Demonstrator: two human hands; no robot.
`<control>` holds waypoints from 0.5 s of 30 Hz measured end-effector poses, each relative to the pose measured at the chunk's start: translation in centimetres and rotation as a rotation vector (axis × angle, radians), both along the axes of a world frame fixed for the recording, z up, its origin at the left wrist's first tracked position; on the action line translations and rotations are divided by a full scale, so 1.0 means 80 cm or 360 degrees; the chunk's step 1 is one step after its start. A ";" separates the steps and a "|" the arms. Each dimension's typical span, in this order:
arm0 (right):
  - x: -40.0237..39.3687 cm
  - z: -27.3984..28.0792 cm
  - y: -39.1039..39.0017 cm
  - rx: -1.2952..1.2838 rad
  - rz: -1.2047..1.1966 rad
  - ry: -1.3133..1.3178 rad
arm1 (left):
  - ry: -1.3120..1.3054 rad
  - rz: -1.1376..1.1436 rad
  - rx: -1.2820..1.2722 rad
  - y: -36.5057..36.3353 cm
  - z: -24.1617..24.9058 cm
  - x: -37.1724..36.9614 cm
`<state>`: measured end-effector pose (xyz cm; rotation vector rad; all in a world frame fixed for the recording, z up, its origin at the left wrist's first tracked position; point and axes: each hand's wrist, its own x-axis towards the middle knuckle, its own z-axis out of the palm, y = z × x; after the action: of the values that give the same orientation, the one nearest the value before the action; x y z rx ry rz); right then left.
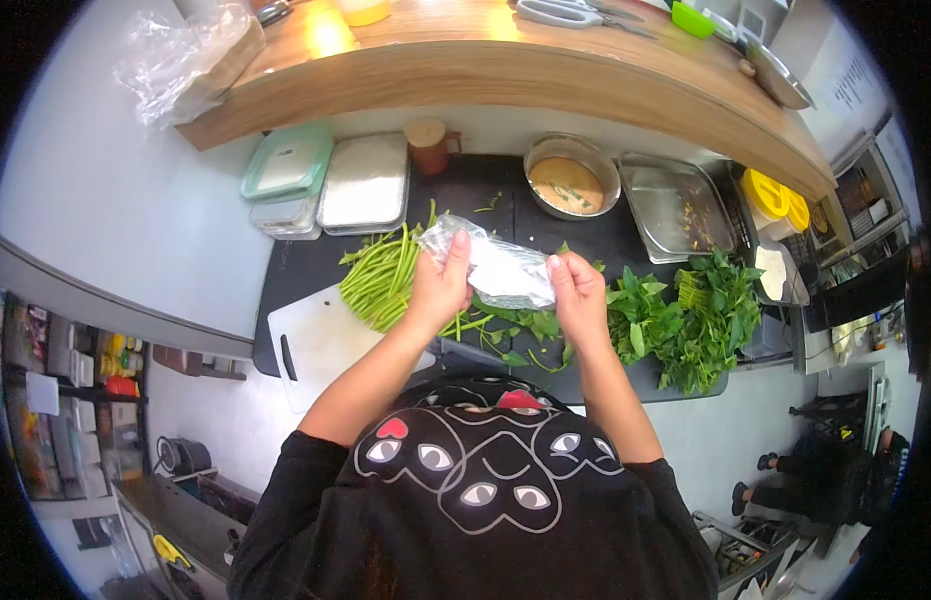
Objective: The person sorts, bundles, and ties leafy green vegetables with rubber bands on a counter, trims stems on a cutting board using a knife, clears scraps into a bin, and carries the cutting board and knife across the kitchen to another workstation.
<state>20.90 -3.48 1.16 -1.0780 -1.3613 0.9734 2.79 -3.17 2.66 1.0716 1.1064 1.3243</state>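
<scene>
Both my hands grip a crinkled clear plastic bag (511, 272), held up over the black counter. It has a bright white area in its middle; whether that is contents or glare I cannot make out. My left hand (444, 285) pinches its left end with the thumb on top. At its right end, my right hand (581, 298) closes thumb against fingers. Behind my left hand lies a pile of green stems (381, 278). Leafy greens (696, 320) are heaped to the right of my right hand. A white cutting board (321, 345) lies below my left forearm.
Along the back stand lidded containers (286, 165), a foil-covered tray (366, 185), a brown jug (427, 145), a round pan of tan liquid (566, 185) and a metal tray (676, 200). A wooden shelf (506, 75) overhangs them, holding scissors (561, 12). Another person (836, 475) is at far right.
</scene>
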 end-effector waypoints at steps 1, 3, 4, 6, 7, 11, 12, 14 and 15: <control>-0.001 0.004 -0.002 0.0012 -0.0007 0.0000 | 0.0006 0.0002 0.0003 -0.001 0.000 -0.001; -0.004 0.014 -0.006 0.0035 -0.0023 0.0002 | 0.0018 0.0005 0.0008 -0.001 0.000 -0.002; -0.003 0.016 -0.007 0.0082 -0.0033 -0.0056 | 0.0060 -0.0035 0.0072 0.000 -0.005 -0.006; 0.000 0.019 -0.007 0.0174 -0.0056 -0.0172 | 0.0143 -0.0119 0.0198 0.003 -0.017 -0.015; 0.000 0.021 -0.007 0.0263 -0.0076 -0.0229 | 0.0097 -0.0173 0.0246 0.002 -0.018 -0.016; 0.001 0.031 -0.005 0.0463 -0.0094 -0.0386 | -0.0096 -0.0320 0.0259 -0.005 -0.001 -0.012; 0.001 0.033 -0.005 0.0475 -0.0082 -0.0408 | -0.0147 -0.0339 0.0218 -0.006 0.002 -0.009; 0.000 0.034 -0.004 0.0501 -0.0060 -0.0422 | -0.0174 -0.0361 0.0180 -0.006 -0.002 -0.008; -0.001 0.034 -0.004 0.0514 -0.0049 -0.0429 | -0.0188 -0.0372 0.0162 -0.005 -0.005 -0.008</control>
<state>20.83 -3.81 3.85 -1.0021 -1.6501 0.5719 2.17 -3.59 2.23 1.1447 0.8075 1.2497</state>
